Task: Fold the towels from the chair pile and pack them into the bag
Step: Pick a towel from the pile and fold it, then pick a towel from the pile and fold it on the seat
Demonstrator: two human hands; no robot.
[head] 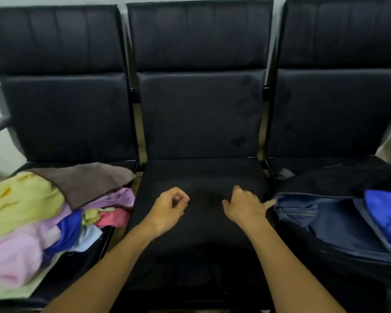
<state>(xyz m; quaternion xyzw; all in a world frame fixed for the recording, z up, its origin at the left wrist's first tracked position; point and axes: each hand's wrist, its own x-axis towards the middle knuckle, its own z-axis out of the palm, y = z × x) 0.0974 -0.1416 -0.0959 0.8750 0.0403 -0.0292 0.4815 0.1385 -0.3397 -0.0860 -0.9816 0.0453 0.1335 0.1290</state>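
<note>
Judging by how things lie, the task is barely under way. A heap of unfolded towels (pixel 38 213) covers the left seat (pixel 93 249) of a row of three dark chairs, spilling toward that seat's front edge and reaching its right edge: a brown one (pixel 88 181) on top at the back, a yellow one (pixel 20 199) beside it, and lilac, pink, coral, blue and pale blue cloth bunched beneath. None of these looks folded. The bag (pixel 339 224), dark with a blue-grey lining, lies unzipped on the right seat with its mouth against that seat's left edge, and one bright blue piece of cloth (pixel 386 215) already sits inside near its far right side; whether it is a folded towel cannot be told from here. So at most one towel seems packed and nearly the whole pile is left. The middle seat (pixel 201 177) lies between the pile and the bag, and both hands hover over its front half. The left hand (pixel 169 206) has its fingers loosely curled and grips nothing. The right hand (pixel 246 206) is relaxed and empty too, one finger stretched toward the bag's edge, which it nearly touches. No brand, label or writing can be read on the towels, bag or chairs.
</note>
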